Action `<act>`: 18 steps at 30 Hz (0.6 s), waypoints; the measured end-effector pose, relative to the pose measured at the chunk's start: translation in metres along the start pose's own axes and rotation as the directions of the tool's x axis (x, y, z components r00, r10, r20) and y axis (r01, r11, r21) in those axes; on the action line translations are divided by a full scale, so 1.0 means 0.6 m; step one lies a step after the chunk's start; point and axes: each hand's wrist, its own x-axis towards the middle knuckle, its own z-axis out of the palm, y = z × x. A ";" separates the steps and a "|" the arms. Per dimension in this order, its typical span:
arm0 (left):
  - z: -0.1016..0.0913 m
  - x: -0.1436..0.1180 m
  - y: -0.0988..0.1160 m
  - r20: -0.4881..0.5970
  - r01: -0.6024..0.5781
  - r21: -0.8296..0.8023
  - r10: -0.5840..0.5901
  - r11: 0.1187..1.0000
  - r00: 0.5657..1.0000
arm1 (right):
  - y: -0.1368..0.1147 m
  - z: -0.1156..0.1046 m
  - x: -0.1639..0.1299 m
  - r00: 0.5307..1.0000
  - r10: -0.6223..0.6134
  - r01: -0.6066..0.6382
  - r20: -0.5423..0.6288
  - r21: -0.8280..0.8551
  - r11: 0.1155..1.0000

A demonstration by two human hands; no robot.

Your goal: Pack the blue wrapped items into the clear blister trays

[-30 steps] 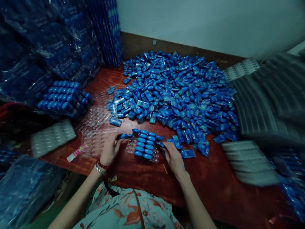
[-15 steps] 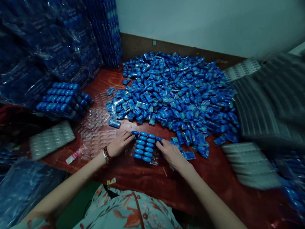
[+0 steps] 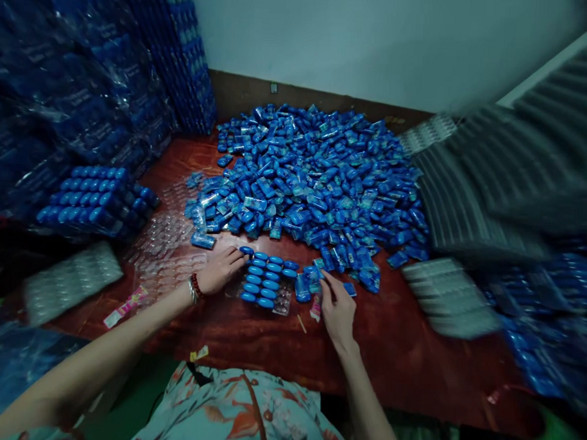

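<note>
- Clear blister tray (image 3: 283, 304) lies flat on the table (image 3: 414, 352), just in front of me, between both hands. Most pockets hold blue capsule-shaped pieces (image 3: 265, 278), approx 3 columns. A few pockets at the near right corner look bare, so I judge it mostly loaded, not finished.
- Left hand (image 3: 219, 270) rests at the tray's left edge, fingers (image 3: 238, 255) stretched flat and touching the top-left pieces; released, nothing grasped as far as I see.
- Right hand (image 3: 337, 306) sits just right of the tray, fingers (image 3: 326, 282) reaching into loose blue packets (image 3: 306, 286) at the pile's near edge. Touching them; can't tell if one is pinched yet.
- Big pile of blue pieces (image 3: 314, 182) covers the back half of the table, so lots of stock is left to sort, I reckon.
- Empty clear trays (image 3: 170, 254) lie left of the left hand, w/ one white tray stack (image 3: 70, 283) further left: more trays left to load.
- Filled trays stacked (image 3: 89, 197) at far left, so that part is done. Bagged blue bundles (image 3: 86, 97) are heaped behind them, against the wall.
- More tray stacks (image 3: 449, 296) on the right, blurred; can't tell their contents.
- Pink wrapper scrap (image 3: 124, 307) near the table's front edge, apart from the work.
</note>
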 end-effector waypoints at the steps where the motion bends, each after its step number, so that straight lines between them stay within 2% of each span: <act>1: 0.000 0.003 -0.001 0.017 0.002 -0.004 -0.002 1.000 1.000 | 0.013 -0.008 -0.008 0.997 0.069 -0.068 -0.037 0.020 0.997; 2: 0.000 0.006 -0.003 0.035 0.003 -0.008 -0.002 1.000 0.999 | 0.024 -0.014 -0.015 0.992 0.116 -0.115 -0.041 0.025 0.993; 4: -0.003 0.010 -0.005 0.063 0.004 -0.019 -0.003 1.000 0.998 | 0.034 -0.022 -0.021 0.990 0.135 -0.136 0.032 0.001 0.991; 7: -0.009 0.012 -0.002 0.065 0.028 -0.046 -0.025 0.999 0.998 | 0.017 -0.012 -0.018 0.969 0.061 -0.025 0.239 -0.153 0.988; 10: -0.010 0.009 0.007 0.066 0.068 -0.079 -0.063 0.995 0.996 | -0.013 0.017 -0.013 0.934 0.034 0.125 0.355 -0.415 0.901; 13: -0.004 0.006 0.015 0.046 0.101 -0.082 -0.098 0.991 0.994 | -0.024 0.039 -0.013 0.938 0.011 0.190 0.347 -0.541 0.819; 18: 0.015 -0.010 0.023 -0.096 0.178 -0.024 -0.179 0.984 0.979 | 0.007 0.040 -0.030 0.963 -0.134 0.222 0.232 -0.412 0.884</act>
